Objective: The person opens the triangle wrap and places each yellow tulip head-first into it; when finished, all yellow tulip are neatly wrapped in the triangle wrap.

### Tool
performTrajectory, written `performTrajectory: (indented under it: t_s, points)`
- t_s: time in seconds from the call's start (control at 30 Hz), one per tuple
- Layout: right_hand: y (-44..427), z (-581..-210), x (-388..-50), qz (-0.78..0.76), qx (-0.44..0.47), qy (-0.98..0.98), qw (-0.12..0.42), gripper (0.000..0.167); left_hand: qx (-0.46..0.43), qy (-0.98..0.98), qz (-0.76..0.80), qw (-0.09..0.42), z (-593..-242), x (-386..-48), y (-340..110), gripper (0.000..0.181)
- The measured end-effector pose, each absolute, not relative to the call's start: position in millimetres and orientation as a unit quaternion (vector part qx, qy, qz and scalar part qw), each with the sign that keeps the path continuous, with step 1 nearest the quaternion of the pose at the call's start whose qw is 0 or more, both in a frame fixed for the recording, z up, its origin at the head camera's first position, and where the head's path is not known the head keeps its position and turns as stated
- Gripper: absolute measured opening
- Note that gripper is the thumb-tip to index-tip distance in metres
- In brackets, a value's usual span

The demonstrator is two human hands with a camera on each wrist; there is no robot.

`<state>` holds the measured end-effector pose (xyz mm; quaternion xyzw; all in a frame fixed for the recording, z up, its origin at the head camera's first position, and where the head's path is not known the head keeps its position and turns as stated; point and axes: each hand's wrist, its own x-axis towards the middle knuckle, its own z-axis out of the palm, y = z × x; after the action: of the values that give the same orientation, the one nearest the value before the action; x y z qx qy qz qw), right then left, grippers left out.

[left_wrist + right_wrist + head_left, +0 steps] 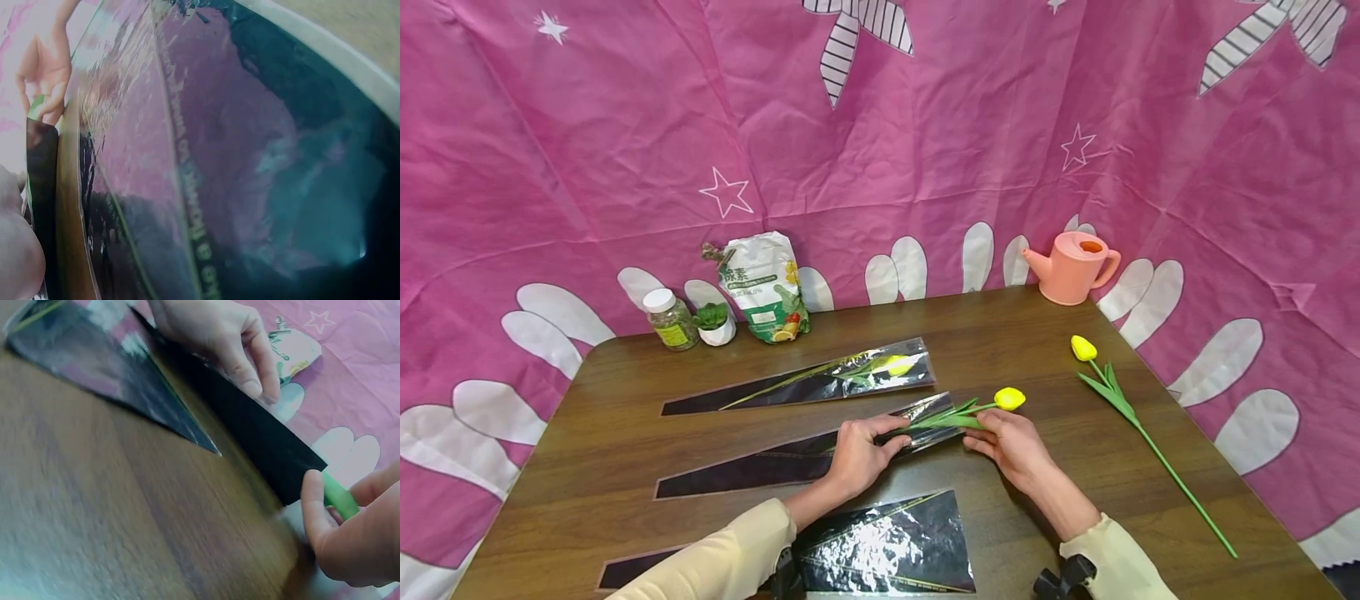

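Note:
A yellow tulip lies partly inside a black-and-clear flower sleeve, its bloom and leaves sticking out of the wide end. My left hand pinches the sleeve between thumb and fingers near its opening. At the opening, my right hand holds the tulip by its green leaves and stem, just below the bloom. In the right wrist view the right thumb presses at the edge of the black sleeve, beside a green leaf. The stem inside the sleeve is mostly hidden.
Behind lies a sleeve with a tulip in it; in front, a flat sleeve. Another tulip lies at right. Along the back stand a jar, potted plant, white-green bag and pink watering can.

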<state>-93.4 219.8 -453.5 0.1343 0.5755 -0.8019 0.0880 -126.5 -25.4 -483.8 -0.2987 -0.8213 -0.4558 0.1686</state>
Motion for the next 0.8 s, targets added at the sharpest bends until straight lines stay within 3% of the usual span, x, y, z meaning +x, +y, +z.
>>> performTrajectory:
  t_s: [0.37,0.63,0.8]
  points:
    - [212.9,-453.1,-90.6,-0.686,0.122,0.715,0.056,0.026,-0.303,-0.821,-0.454,0.17,-483.4,-125.0,-24.4,0.021]
    - [214.4,-452.7,-92.1,-0.502,0.074,0.862,-0.023,0.014,-0.307,-0.821,-0.45,0.172,-482.8,-125.9,-23.9,0.021]
    - [220.2,-450.8,-90.1,-0.358,0.031,0.931,-0.066,0.018,-0.311,-0.821,-0.446,0.173,-482.9,-126.4,-23.4,0.021]
